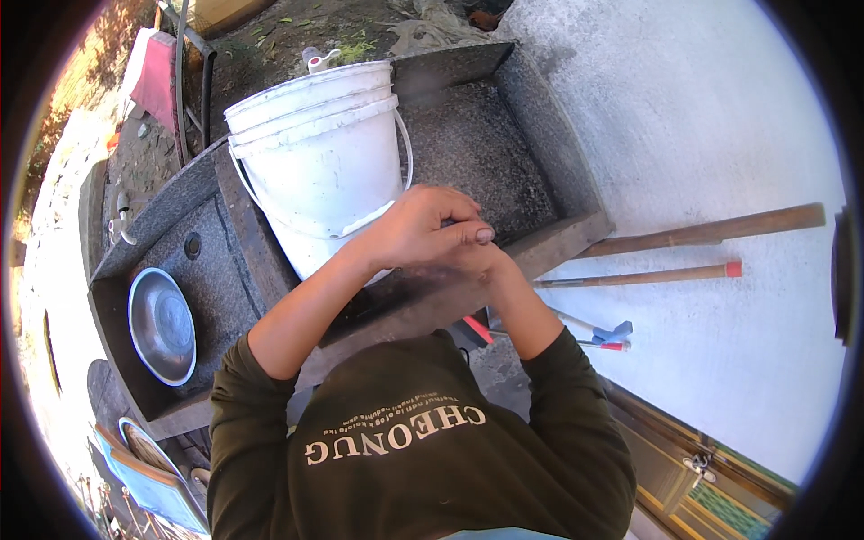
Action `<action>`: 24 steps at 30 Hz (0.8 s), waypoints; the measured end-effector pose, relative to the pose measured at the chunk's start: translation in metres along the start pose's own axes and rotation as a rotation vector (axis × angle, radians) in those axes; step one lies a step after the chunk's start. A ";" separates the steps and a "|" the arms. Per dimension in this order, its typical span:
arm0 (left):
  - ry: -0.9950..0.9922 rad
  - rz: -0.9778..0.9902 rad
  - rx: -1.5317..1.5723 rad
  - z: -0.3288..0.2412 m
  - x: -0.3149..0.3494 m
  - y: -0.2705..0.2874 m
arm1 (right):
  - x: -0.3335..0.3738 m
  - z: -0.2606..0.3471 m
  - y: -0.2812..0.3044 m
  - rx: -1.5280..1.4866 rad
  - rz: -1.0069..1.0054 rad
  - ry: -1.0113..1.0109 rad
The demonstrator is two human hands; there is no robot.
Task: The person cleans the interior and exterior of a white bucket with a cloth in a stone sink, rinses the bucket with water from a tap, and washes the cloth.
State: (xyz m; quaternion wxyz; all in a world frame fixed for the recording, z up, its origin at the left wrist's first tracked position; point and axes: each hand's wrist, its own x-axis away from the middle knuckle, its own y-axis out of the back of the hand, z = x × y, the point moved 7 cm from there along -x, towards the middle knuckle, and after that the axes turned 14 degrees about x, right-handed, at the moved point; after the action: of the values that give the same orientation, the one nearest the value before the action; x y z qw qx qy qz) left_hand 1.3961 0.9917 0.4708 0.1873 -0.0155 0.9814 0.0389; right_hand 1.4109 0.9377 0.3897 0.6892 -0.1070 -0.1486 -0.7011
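My left hand [421, 223] lies across my right hand [470, 259] just in front of a white plastic bucket [315, 171]. Its fingers are bent and closed over the right hand, whose own fingers are mostly hidden beneath. Both hands are above the front edge of a dark stone sink [558, 245]. The bucket stands upright between the sink's two basins, its wire handle [408, 148] hanging down with a white grip near my left wrist. I cannot see into the bucket.
A round metal bowl [162, 326] sits in the left basin, near the drain hole [193, 245]. A tap [123, 220] is at the far left, another tap [319, 61] behind the bucket. Wooden poles [702, 229] lean by the white wall [693, 117] at right.
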 end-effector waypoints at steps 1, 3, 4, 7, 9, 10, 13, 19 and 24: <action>0.227 -0.054 0.163 0.015 -0.008 0.001 | 0.007 0.005 -0.001 -0.228 0.065 -0.074; 0.388 -0.219 0.443 0.031 -0.021 -0.002 | 0.003 -0.009 0.017 -0.143 0.013 -0.128; 0.393 -0.212 0.445 0.033 -0.027 -0.005 | 0.004 -0.017 0.024 -0.050 -0.029 -0.183; 0.530 -0.295 0.246 0.044 -0.039 0.000 | 0.000 -0.010 0.031 0.120 -0.269 -0.104; 0.511 -0.256 0.107 0.050 -0.048 -0.003 | -0.002 -0.019 0.045 0.268 -0.387 -0.126; 0.488 -0.221 -0.033 0.051 -0.053 -0.005 | -0.006 -0.016 0.046 0.393 -0.340 -0.043; 0.389 -0.166 -0.400 0.056 -0.064 -0.008 | -0.019 -0.026 0.052 0.517 -0.374 0.205; 0.398 -0.069 -0.723 0.072 -0.069 -0.011 | -0.032 -0.037 0.056 0.327 -0.433 0.302; 0.544 -0.006 -0.704 0.067 -0.082 0.000 | -0.029 -0.012 0.059 0.155 -0.317 -0.013</action>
State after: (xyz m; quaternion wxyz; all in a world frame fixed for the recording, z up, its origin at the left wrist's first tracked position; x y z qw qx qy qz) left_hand 1.4969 0.9989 0.4388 -0.0943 -0.0906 0.9219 0.3647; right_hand 1.4711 0.9599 0.3718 0.5753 -0.0332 -0.2216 -0.7867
